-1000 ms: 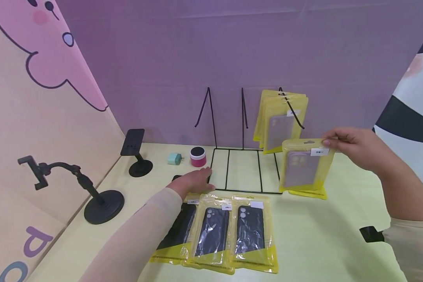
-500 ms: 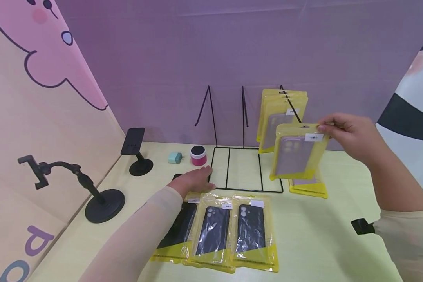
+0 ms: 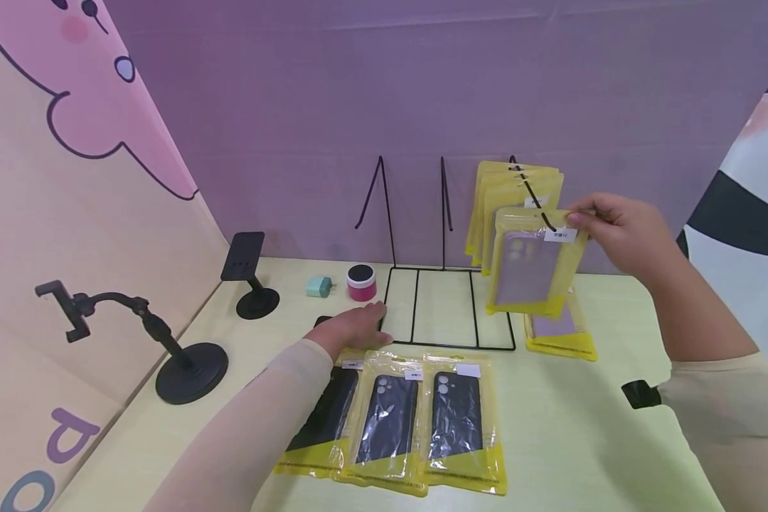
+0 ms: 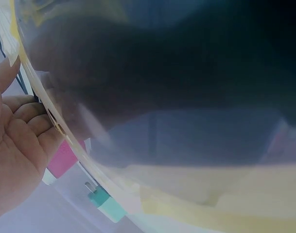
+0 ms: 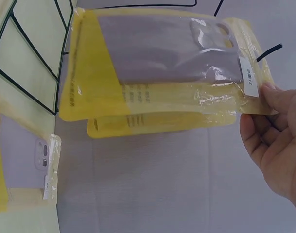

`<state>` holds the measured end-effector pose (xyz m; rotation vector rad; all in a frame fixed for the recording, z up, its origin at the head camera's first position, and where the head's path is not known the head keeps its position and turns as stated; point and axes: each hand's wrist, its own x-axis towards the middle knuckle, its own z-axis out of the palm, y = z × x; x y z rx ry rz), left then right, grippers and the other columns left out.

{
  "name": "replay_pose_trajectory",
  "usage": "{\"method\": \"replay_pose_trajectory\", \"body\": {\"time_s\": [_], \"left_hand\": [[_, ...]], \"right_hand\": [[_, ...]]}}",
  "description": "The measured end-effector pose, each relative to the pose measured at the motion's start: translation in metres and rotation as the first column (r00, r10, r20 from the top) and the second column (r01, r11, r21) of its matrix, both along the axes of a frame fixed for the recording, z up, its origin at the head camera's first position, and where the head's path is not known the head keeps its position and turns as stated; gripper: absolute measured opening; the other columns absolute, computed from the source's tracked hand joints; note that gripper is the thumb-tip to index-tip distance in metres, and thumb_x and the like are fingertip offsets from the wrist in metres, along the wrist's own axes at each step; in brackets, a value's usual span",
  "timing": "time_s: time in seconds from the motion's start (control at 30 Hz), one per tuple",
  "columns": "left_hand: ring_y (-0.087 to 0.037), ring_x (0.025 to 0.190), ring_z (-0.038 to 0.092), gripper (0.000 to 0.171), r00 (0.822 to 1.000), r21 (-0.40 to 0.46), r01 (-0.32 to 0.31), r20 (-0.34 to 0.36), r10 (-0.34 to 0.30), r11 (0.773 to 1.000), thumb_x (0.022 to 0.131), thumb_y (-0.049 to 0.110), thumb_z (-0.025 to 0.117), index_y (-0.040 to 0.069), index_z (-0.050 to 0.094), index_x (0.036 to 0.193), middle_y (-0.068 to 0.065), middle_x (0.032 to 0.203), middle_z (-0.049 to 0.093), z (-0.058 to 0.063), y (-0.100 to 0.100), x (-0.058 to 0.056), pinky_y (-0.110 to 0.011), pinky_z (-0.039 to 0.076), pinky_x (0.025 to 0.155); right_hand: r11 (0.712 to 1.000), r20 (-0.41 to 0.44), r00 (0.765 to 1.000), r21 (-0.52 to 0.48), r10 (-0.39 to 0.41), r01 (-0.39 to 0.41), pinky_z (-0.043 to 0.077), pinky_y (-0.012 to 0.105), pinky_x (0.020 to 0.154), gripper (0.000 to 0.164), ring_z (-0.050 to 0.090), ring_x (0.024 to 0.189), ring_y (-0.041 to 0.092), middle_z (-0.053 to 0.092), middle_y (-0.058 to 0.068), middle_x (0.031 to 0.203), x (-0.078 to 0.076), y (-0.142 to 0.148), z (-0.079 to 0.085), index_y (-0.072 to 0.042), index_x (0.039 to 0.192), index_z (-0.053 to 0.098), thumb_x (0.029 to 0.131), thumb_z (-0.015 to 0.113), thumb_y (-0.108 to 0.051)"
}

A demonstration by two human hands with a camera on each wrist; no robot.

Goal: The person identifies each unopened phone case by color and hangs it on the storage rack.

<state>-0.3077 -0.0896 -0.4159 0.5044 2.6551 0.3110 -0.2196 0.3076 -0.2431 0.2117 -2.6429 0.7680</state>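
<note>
My right hand point(image 3: 627, 231) pinches the top right corner of a yellow, clear-fronted package with a lilac phone case point(image 3: 526, 270). The black tip of the rack's right hook point(image 5: 270, 51) pokes out through the package's top in the right wrist view. Behind it, several like packages point(image 3: 486, 185) hang on that hook. My left hand point(image 3: 356, 327) lies with straight fingers at the front left corner of the black wire rack point(image 3: 444, 347), just beyond the packaged black phone cases point(image 3: 389, 419). One package, blurred, fills most of the left wrist view.
Another lilac phone case package point(image 3: 560, 334) lies right of the rack. The middle hook point(image 3: 445, 195) and left hook point(image 3: 369, 192) carry nothing. At left stand a pink jar point(image 3: 361, 284), a teal charger plug point(image 3: 319, 286) and two black phone stands point(image 3: 190, 373) point(image 3: 256, 304).
My right hand has raised the lilac phone case package and brought it left onto the right hook's tip, uncovering the package lying beneath. The left hand has stayed put.
</note>
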Motion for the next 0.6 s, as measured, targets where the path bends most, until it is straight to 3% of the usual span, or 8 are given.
{"method": "replay_pose_trajectory", "body": {"time_s": [0.3,0.6], "left_hand": [[-0.025,0.151,0.019,0.086,1.000,-0.001,0.020,-0.003,-0.020,1.000,0.092,0.051,0.062,0.016,0.019,0.158,-0.007,0.164,0.020,-0.003,-0.001,-0.004,-0.046,0.022,0.122],[-0.024,0.152,0.016,0.085,1.000,-0.006,0.024,-0.006,-0.024,1.000,0.093,0.050,0.062,0.015,0.019,0.158,-0.006,0.165,0.018,-0.005,-0.001,-0.004,-0.044,0.019,0.122]], "right_hand": [[1.000,0.021,0.999,-0.010,-0.026,0.026,0.046,0.039,0.075,0.039,0.059,0.092,0.027,0.068,0.015,0.108,-0.024,0.000,-0.001,-0.011,0.118,0.065,0.102,0.049,-0.042],[0.999,0.045,0.999,-0.042,-0.029,0.030,0.049,0.045,0.080,0.043,0.060,0.098,0.029,0.065,0.016,0.114,-0.039,-0.006,0.002,-0.009,0.122,0.062,0.102,0.046,-0.044]]}}
